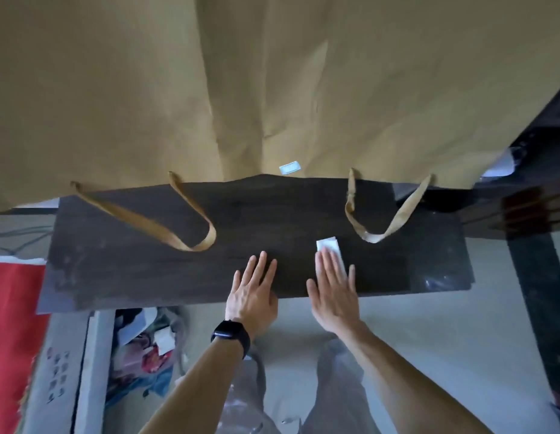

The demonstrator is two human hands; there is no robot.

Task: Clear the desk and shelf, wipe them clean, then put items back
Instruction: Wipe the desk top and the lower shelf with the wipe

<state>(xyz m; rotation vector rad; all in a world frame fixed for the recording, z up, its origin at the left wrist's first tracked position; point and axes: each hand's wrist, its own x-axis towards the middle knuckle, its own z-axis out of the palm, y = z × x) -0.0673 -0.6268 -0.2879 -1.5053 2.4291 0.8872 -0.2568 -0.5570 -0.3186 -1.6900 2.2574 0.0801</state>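
Risk is our flat, spread right hand (333, 289) snagging the bag handle (385, 214) at one o'clock while pressing the wipe (330, 247) across the counter (131, 264), left hand (253, 292) spread flat too.

Soft, even daylight fills the scene, with no hard shadows. The dark table (147, 270) shows a faint sheen at its near right corner. The wide lens bends the edges, so the table's rim curves. The whole frame is slightly soft, and the brown paper (272, 89) at the far side looks dim and flat.
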